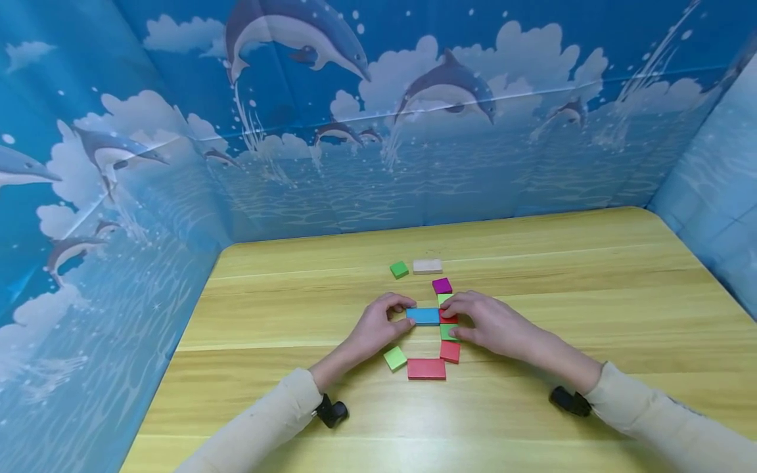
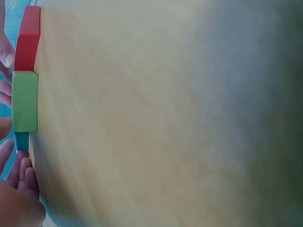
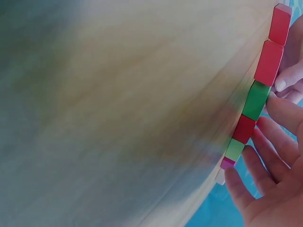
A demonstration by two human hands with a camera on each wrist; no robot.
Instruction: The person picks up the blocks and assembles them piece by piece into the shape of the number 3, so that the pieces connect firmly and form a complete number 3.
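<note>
A blue rectangular block (image 1: 422, 316) lies flat on the table. My left hand (image 1: 378, 322) pinches its left end, thumb at the near corner and fingers at the far one. The block's right end meets a column of small square blocks. Over that column is my right hand (image 1: 491, 325), its fingers reaching across a red square (image 1: 447, 320) and its thumb on a green square (image 1: 447, 333). In the right wrist view the fingers (image 3: 265, 161) stretch along the column's outer side. Above the red square sits a light green square (image 1: 444, 299), partly hidden by the fingers.
A purple square (image 1: 441, 286) tops the column and another red square (image 1: 450, 352) ends it. A pale rectangular block (image 1: 428, 267) and a green square (image 1: 399, 270) lie farther back. Nearer are a red rectangular block (image 1: 426, 369) and a tilted light green square (image 1: 395, 359).
</note>
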